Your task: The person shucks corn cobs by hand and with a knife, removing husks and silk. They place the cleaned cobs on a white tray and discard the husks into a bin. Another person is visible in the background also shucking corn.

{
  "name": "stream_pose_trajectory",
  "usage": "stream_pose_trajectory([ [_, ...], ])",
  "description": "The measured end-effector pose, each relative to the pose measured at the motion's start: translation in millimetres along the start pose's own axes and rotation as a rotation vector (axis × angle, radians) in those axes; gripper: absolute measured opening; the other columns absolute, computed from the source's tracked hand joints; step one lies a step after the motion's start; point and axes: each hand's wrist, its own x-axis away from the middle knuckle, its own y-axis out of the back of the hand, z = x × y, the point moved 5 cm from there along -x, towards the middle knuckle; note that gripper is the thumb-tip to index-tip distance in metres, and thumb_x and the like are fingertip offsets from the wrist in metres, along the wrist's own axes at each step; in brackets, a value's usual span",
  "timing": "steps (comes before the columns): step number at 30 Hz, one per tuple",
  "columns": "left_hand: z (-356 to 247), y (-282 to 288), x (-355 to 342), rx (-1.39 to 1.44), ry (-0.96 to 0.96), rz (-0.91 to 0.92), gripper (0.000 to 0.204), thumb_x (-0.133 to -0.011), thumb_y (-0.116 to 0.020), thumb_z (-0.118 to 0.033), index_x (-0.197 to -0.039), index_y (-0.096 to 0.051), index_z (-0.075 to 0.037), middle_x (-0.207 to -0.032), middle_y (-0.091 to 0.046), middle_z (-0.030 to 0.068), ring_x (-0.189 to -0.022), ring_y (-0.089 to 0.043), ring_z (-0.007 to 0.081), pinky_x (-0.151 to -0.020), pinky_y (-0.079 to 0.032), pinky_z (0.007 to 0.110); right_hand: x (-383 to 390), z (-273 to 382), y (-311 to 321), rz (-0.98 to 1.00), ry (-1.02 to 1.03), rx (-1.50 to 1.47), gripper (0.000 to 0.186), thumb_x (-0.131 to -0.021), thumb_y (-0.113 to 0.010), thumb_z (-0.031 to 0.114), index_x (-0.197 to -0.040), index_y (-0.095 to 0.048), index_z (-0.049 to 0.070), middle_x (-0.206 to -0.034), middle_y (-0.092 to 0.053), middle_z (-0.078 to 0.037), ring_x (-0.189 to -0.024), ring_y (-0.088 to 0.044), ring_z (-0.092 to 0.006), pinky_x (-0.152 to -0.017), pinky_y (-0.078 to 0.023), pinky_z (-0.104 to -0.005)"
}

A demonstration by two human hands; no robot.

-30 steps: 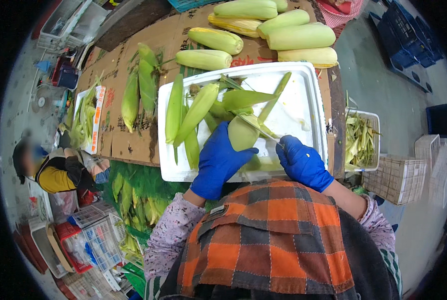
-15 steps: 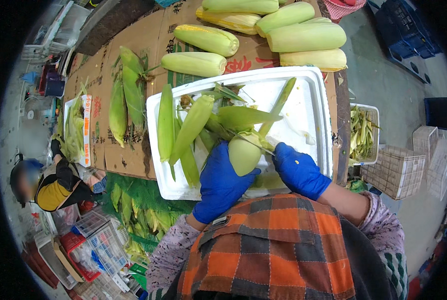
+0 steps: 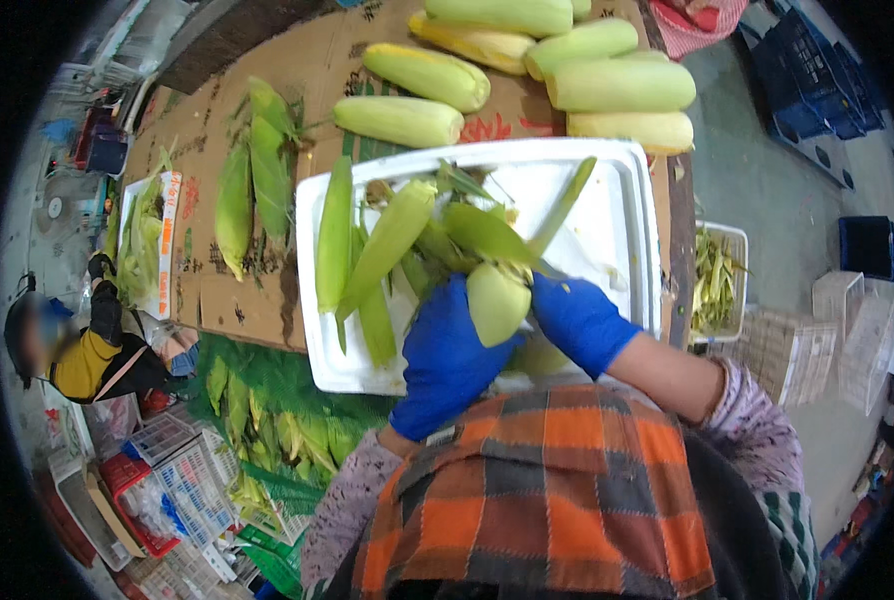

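My left hand [image 3: 447,350], in a blue glove, is wrapped round an ear of corn [image 3: 497,306] in pale green husk, held over a white foam tray [image 3: 632,240]. My right hand [image 3: 579,318], also gloved in blue, is closed against the ear's far end; the thin-bladed knife seen in it a moment earlier is now mostly hidden by the fingers and husk. Loose green husk leaves [image 3: 392,235] lie in the tray, left of and beyond my hands. One broad leaf [image 3: 487,233] sits just beyond the ear.
Trimmed corn ears [image 3: 622,87] lie on cardboard [image 3: 312,60] beyond the tray. Unpeeled ears [image 3: 234,210] lie to its left. Green netting [image 3: 342,385] with more corn is at lower left. A co-worker [image 3: 97,350] is at far left. Crates [image 3: 772,350] stand at right.
My right hand has moved left and slightly up, against the end of the ear. The knife blade that showed across the ear is now largely out of sight.
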Motion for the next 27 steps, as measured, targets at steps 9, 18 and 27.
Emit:
stream_pose_trajectory([
  [9,25,5,-4,0.308,0.038,0.035,0.081,-0.068,-0.088,-0.029,-0.13,-0.045,-0.001,-0.12,-0.06,0.0156,-0.11,-0.06,0.0265,-0.093,-0.049,0.037,24,-7,19,0.154,-0.328,-0.124,0.016,-0.094,-0.053,0.017,-0.101,-0.05,0.003,-0.079,-0.065,-0.024,-0.072,-0.065,-0.0423,-0.06,-0.051,-0.0491],
  [18,-9,76,57,0.603,-0.415,-0.304,0.098,-0.059,-0.093,-0.009,-0.139,-0.036,-0.005,-0.135,-0.048,0.0134,-0.123,-0.053,0.0258,-0.103,-0.046,0.04,25,-15,25,0.008,-0.25,0.021,0.015,-0.091,-0.056,0.015,-0.098,-0.049,0.004,-0.074,-0.063,-0.025,-0.073,-0.064,-0.0441,-0.061,-0.05,-0.0502],
  [27,-11,150,105,0.733,-0.576,-0.742,0.1,-0.064,-0.089,-0.016,-0.144,-0.03,-0.005,-0.138,-0.05,0.0157,-0.124,-0.052,0.0274,-0.104,-0.045,0.042,23,5,48,-0.155,-0.177,0.283,0.027,-0.086,-0.068,0.025,-0.1,-0.057,0.005,-0.089,-0.066,-0.02,-0.085,-0.065,-0.0386,-0.072,-0.051,-0.0445],
])
